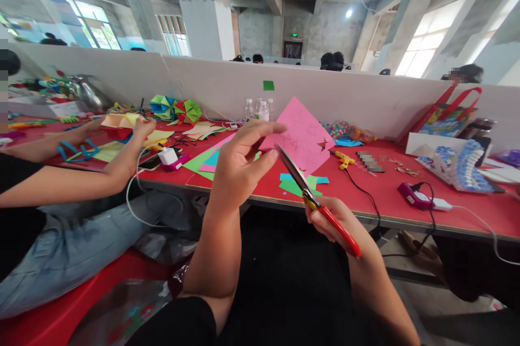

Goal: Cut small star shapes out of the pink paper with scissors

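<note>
No legible text, brand or number can be made out. A green sign (294, 35) is lit above the far door, but its characters are too small to be read. Pencilled star outlines, not letters, are drawn on the pink paper (303, 137). Labels are carried by the bottles (260, 110), yet nothing on them can be deciphered. Print on the bag (444, 116) is too blurred to be read. One object on the table (377, 183) has been pixelated.
</note>
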A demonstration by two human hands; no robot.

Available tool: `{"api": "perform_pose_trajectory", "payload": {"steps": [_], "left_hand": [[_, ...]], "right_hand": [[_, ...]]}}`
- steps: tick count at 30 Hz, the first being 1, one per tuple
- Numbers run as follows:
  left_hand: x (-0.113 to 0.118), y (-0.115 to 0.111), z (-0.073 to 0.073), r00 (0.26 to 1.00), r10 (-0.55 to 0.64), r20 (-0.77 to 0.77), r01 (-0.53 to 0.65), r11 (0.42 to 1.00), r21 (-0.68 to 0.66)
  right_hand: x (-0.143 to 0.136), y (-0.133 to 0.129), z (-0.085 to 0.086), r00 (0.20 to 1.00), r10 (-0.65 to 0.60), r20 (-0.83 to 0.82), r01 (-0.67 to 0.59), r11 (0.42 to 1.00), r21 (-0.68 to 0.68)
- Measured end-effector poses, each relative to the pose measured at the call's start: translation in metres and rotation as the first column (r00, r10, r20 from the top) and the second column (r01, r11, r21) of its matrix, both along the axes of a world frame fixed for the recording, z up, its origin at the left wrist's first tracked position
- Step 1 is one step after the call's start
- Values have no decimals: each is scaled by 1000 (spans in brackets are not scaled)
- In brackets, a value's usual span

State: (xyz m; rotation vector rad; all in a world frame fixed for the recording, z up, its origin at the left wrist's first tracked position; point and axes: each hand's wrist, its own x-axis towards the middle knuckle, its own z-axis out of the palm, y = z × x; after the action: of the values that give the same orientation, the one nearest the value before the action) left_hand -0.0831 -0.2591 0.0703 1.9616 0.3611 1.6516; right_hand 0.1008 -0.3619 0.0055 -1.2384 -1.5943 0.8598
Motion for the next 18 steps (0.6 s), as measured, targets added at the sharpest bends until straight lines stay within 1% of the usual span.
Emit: {"api": "perform_pose_trajectory", "payload": {"steps": [4,6,8,10,11,14,18], "left_hand": [[2,3,-4,1000,7,26,-7,1000,7],[3,4,-6,999,12,36,-13,1000,18],[3,5,-7,999,24,31,-25,999,23],[3,6,-7,999,34,24,-34,999,31],[3,6,-8,999,35,22,-36,999,36],[4,7,-10,999,34,41,-36,998,52],[13,8,-15,988,44,148,-57,994,91]], "right_hand": [[2,3,-3,998,57,19,-56,998,-8],[-1,2,-4,1000,22,14,-22,1000,-3],[-4,0,-4,999,-45,-7,45,999,1],[-7,-2,-3,997,-71,-23,71,997,-7],[-8,-3,-2,997,-67,-26,67,998,-10],[-7,-2,-1,1000,10,-22,-10,1000,-5],[-5,5,-5,996,73,-42,-72,997,21]]}}
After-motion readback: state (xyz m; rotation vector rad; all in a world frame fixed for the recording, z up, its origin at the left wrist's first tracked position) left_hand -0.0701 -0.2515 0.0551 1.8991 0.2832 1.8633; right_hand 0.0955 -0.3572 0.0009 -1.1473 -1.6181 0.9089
